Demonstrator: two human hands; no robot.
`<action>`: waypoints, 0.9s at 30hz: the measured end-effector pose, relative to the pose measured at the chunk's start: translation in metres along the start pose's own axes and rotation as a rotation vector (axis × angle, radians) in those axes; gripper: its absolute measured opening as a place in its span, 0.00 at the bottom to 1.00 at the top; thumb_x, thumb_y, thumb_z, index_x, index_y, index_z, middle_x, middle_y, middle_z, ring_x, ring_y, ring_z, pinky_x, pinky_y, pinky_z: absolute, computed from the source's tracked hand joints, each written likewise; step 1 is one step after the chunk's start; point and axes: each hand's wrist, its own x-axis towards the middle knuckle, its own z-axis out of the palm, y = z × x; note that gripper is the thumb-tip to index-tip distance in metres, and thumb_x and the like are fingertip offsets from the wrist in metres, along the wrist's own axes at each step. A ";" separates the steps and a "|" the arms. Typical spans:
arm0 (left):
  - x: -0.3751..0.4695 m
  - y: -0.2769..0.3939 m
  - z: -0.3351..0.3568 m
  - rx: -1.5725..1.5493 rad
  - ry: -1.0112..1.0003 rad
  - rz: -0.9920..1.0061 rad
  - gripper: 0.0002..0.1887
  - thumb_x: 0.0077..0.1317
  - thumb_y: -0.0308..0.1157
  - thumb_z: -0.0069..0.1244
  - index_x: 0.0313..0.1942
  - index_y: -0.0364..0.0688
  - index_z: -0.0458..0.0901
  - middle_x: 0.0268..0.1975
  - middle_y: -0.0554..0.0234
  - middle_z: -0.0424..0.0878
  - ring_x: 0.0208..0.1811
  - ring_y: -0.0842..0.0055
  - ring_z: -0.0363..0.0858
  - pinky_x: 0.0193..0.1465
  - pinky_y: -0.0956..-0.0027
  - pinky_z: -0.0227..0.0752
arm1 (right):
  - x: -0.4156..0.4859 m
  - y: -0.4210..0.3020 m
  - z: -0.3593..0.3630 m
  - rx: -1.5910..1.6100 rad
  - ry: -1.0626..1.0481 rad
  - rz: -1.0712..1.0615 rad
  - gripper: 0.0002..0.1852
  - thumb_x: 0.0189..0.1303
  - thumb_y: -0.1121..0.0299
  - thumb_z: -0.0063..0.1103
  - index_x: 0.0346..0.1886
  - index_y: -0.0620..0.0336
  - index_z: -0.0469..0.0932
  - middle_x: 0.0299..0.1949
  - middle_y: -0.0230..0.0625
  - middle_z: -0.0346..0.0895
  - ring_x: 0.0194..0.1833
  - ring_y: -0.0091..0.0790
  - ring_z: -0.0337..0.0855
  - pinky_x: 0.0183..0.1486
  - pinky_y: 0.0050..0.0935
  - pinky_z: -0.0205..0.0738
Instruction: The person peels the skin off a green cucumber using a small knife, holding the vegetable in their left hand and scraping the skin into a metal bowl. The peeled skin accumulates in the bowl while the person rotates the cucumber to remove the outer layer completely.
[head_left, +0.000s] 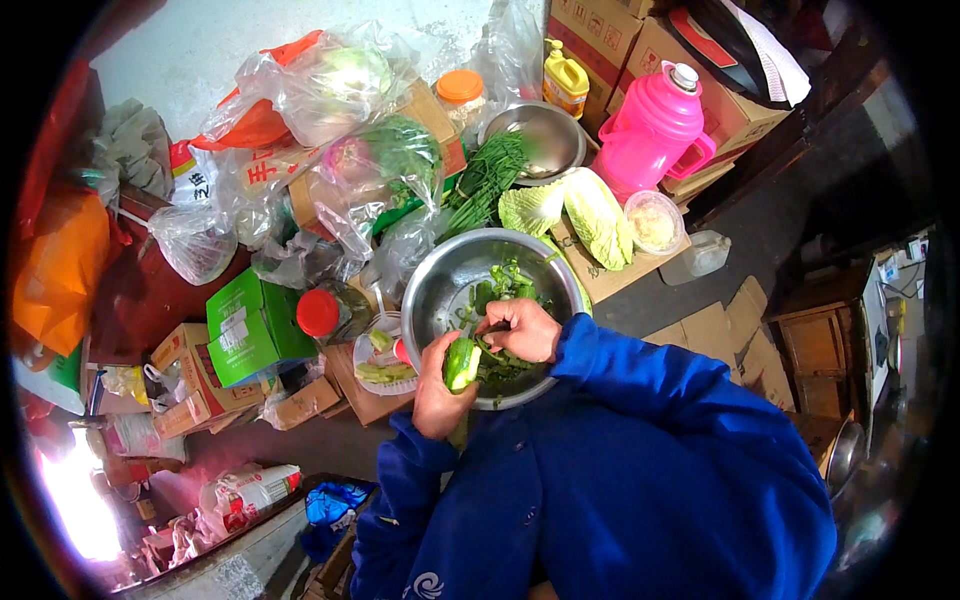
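My left hand (441, 386) grips a partly peeled cucumber (460, 364) over the near left rim of a stainless steel bowl (429, 274). My right hand (521, 330) is over the bowl beside the cucumber's end, its fingers closed on something small and dark that I cannot make out. Green peelings and cut green pieces (517, 281) lie in the bowl. Just left of it, a white plastic basket (386, 386) holds pale green pieces, with a red object at its edge, partly hidden by my left hand.
Cabbage leaves (600, 217) and a tub of pale paste (654, 223) lie on cardboard at the back right, near a pink thermos (652, 127). Behind the bowl are green stalks (487, 176) and a metal basin (574, 142). A red-lidded jar (318, 313) and green box (255, 326) stand left.
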 end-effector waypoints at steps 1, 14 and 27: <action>0.001 0.000 0.001 0.008 0.013 0.001 0.34 0.46 0.22 0.54 0.57 0.36 0.65 0.54 0.48 0.68 0.58 0.59 0.67 0.62 0.63 0.60 | -0.001 -0.001 0.000 -0.038 -0.016 -0.007 0.07 0.52 0.86 0.55 0.24 0.66 0.69 0.33 0.37 0.80 0.35 0.23 0.76 0.38 0.26 0.72; 0.003 -0.002 0.012 0.196 0.050 0.095 0.29 0.47 0.19 0.51 0.55 0.36 0.69 0.51 0.44 0.71 0.55 0.51 0.68 0.60 0.58 0.62 | -0.006 -0.013 0.009 -0.452 0.046 -0.275 0.07 0.43 0.76 0.65 0.27 0.62 0.77 0.27 0.44 0.76 0.31 0.45 0.79 0.32 0.36 0.71; -0.001 0.007 -0.002 0.113 -0.094 0.176 0.31 0.48 0.17 0.52 0.57 0.38 0.67 0.53 0.49 0.71 0.55 0.57 0.70 0.59 0.61 0.63 | 0.000 0.008 -0.011 0.131 -0.068 0.018 0.03 0.51 0.81 0.59 0.28 0.62 0.76 0.28 0.38 0.80 0.30 0.29 0.81 0.32 0.26 0.75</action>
